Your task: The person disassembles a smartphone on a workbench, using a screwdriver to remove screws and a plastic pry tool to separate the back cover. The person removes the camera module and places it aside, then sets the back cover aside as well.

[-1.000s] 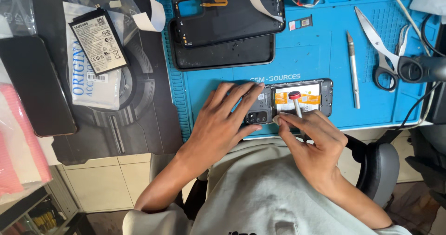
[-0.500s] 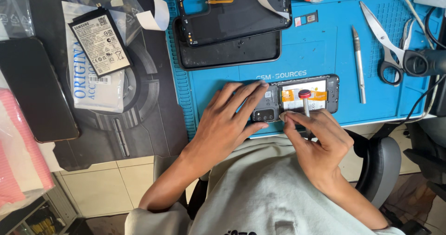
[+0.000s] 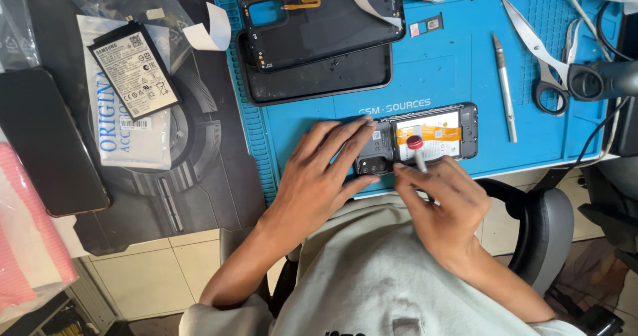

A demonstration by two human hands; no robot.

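- Leftmost: dark phone [image 3: 50, 143] lies face-down on black desk mat [image 3: 199, 176], w/ a loose battery [image 3: 133, 69] just right of it, resting on a white packet [image 3: 126, 126].
- Next, blue work mat [image 3: 452, 70] starts; at its top sit a black back cover [image 3: 319, 77] and, partly stacked on it, a black mid frame [image 3: 325, 17] w/ an orange flex strip.
- Left hand [image 3: 319, 183] lies flat, fingers spread, tips pressing the camera end of the opened phone [image 3: 419, 140] near mat's front edge.
- Opened phone lies lengthwise, insides up, orange flex across its battery.
- Right hand [image 3: 438, 203] is just below the phone, thumb + fingers pinching a slim red-capped screwdriver [image 3: 417, 151], its cap over the phone's middle.
- Further right on mat: grey-handled pen tool [image 3: 505, 87], then scissors [image 3: 541, 50], well apart from both hands.
- Far right edge: a black device w/ cables [image 3: 611, 83].
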